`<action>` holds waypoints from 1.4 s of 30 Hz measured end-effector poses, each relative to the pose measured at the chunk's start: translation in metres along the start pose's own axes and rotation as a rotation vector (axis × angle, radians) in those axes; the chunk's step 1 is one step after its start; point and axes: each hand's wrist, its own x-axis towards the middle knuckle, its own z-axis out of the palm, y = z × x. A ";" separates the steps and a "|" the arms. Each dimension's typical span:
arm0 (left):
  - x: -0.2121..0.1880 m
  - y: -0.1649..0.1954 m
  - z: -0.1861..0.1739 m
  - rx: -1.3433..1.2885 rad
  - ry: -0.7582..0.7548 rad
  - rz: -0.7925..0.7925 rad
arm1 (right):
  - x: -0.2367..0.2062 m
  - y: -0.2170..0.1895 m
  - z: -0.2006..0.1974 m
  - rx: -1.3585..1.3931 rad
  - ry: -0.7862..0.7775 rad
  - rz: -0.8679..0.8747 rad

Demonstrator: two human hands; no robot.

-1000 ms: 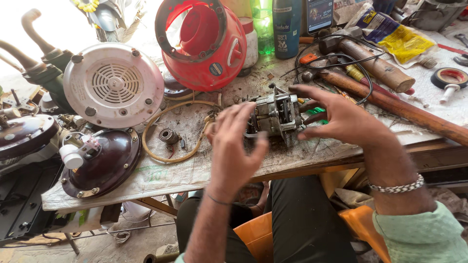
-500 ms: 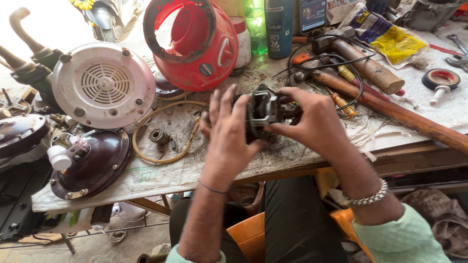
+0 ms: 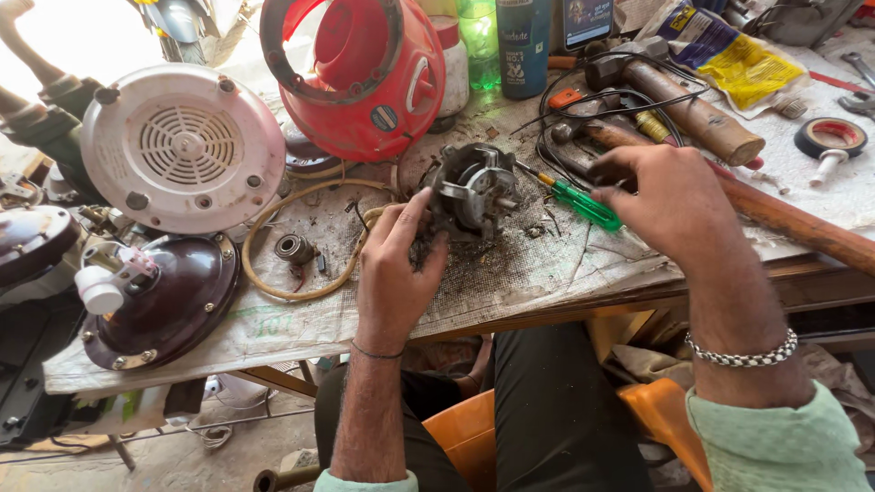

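Nearest the camera, two forearms are reaching up from pale green cuffs over black trousers and an orange plastic seat (image 3: 460, 428). A thin dark thread is circling the left wrist; a chunky silver chain bracelet (image 3: 743, 351) is hanging on the right.

The left hand (image 3: 394, 269) is gripping the lower left side of a small grey metal motor (image 3: 472, 191), fingers curled against its grimy, ribbed housing. The motor is sitting on the workbench (image 3: 273, 333), near its front edge and about the middle, on a dirty woven sheet littered with black grit.

The right hand (image 3: 674, 205) is closing around the handle end of a green translucent screwdriver (image 3: 583, 202); its thin shaft is pointing left, with the tip touching the motor. The hand is slightly blurred.

Left of the motor, a tan rubber ring (image 3: 305, 239) is lying flat around a small steel bearing (image 3: 294, 248). Further left, a glossy maroon domed cover (image 3: 169, 305) is resting by the bench's edge, with a cream round vented cover (image 3: 182, 146) behind it.

Beyond, a red plastic housing (image 3: 355, 77) is lying tilted, its round opening showing. To the right, a long wooden handle (image 3: 793, 223) is lying diagonally, black cables (image 3: 592, 105) are looping, and a roll of tape (image 3: 829, 137) is lying flat.
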 end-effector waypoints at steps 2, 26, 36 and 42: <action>-0.001 -0.004 0.004 0.103 0.032 0.029 | 0.001 0.001 -0.002 -0.104 -0.009 -0.004; 0.011 0.006 0.030 -0.034 0.039 -0.112 | -0.139 -0.073 -0.038 0.205 0.467 -0.560; 0.007 0.003 0.034 -0.047 0.060 -0.054 | -0.133 -0.071 -0.032 0.130 0.441 -0.537; 0.009 0.001 0.033 -0.071 0.037 -0.053 | -0.133 -0.073 -0.033 0.119 0.429 -0.521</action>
